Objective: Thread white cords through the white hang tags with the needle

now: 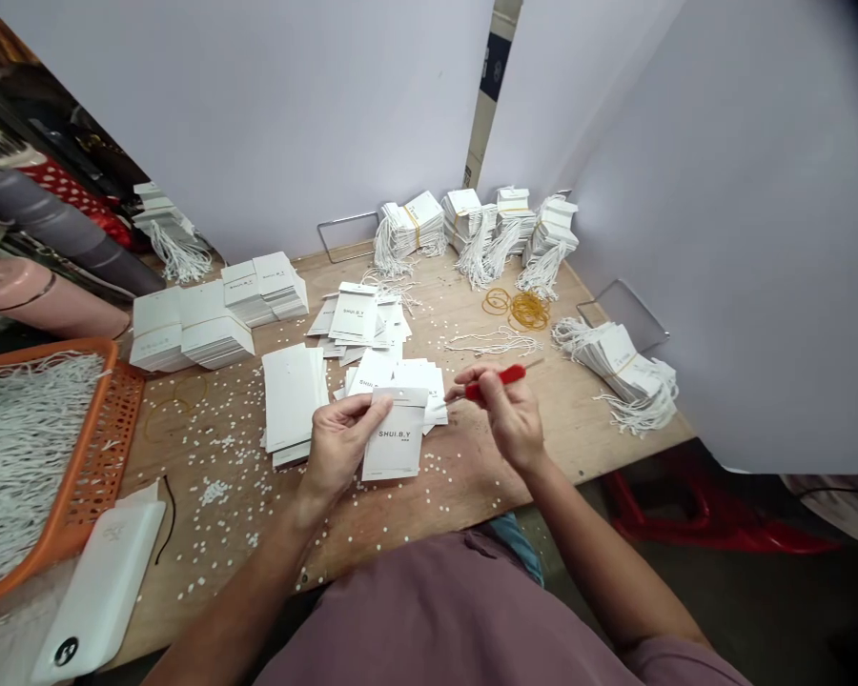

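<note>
My left hand [339, 443] pinches the upper left edge of a white hang tag [398, 453] printed "SHUI.B.Y", held upright above the table's front. A small hole shows near its top. To the right, my right hand [513, 424] is closed around a small red-handled tool [496, 381] with a thin metal end; its exact kind is unclear. The tool is apart from the tag. Behind the held tag lies a loose pile of similar tags [356, 312], some with white strings. Left of it stands a stack of blank-faced tags [288, 395].
Banded tag bundles [418, 224] with strings line the back; another strung bundle [619, 362] lies right. Rubber bands [529, 310] and loose strings [497, 341] lie mid-table. An orange basket [90, 457] of white strings and a white power bank-like device [104, 581] are left. Paper dots litter the wood.
</note>
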`<state>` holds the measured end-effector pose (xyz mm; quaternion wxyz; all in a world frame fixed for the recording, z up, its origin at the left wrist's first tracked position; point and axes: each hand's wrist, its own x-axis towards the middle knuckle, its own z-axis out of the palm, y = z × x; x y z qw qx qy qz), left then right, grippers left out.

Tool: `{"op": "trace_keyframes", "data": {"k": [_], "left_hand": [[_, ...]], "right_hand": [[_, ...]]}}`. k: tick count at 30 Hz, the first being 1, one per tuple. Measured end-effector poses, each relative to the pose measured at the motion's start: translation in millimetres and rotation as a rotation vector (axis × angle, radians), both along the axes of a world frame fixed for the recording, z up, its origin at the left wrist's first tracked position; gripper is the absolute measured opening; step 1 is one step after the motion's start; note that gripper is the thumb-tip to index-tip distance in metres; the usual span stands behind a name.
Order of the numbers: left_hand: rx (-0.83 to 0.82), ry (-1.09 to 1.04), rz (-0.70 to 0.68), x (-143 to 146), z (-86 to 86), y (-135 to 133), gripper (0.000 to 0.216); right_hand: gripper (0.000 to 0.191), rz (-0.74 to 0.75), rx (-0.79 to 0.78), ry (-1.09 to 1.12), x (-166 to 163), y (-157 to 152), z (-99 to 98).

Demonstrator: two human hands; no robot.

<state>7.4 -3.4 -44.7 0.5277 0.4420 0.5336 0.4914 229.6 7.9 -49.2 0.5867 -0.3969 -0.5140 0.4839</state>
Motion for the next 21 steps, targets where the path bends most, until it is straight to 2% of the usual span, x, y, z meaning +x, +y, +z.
{"op": "trace_keyframes", "data": {"k": [2, 6, 9, 11, 14, 16, 18, 19, 21], "left_hand": [[-0.007, 0.010, -0.040, 12, -0.6, 1, 0.020], [-0.002, 0.033, -0.110, 35, 3.6, -4, 0.021], [0.041, 0.076, -0.197, 49, 10.2, -6, 0.022], [0.063, 0.123, -0.337, 57, 13.7, 5, 0.026], [0.144, 0.294, -0.544, 72, 9.4, 48, 0.027], [0.272, 0.555, -0.557, 84, -2.5, 89, 0.020], [0.314, 0.856, -0.605, 99, -18.7, 129, 0.010], [0.313, 0.898, -0.616, 106, -26.6, 145, 0.005], [0.300, 0.937, -0.637, 117, -38.7, 167, 0.009]], "right_hand": [[0.017, -0.045, 0.150, -0.104, -7, -13, 0.3], [0.027, -0.161, 0.346, -0.239, -16, -25, -12.9], [0.026, -0.254, 0.338, -0.316, -9, -27, -22.4], [0.020, -0.314, 0.237, -0.236, 2, -26, -27.3], [0.016, -0.475, 0.042, 0.055, 25, -24, -34.0], [0.015, -0.561, -0.058, 0.204, 40, -24, -37.2], [0.019, -0.579, -0.121, 0.273, 53, -26, -39.1], [0.021, -0.582, -0.142, 0.287, 57, -28, -39.9], [0.023, -0.585, -0.174, 0.297, 64, -33, -42.2]]}}
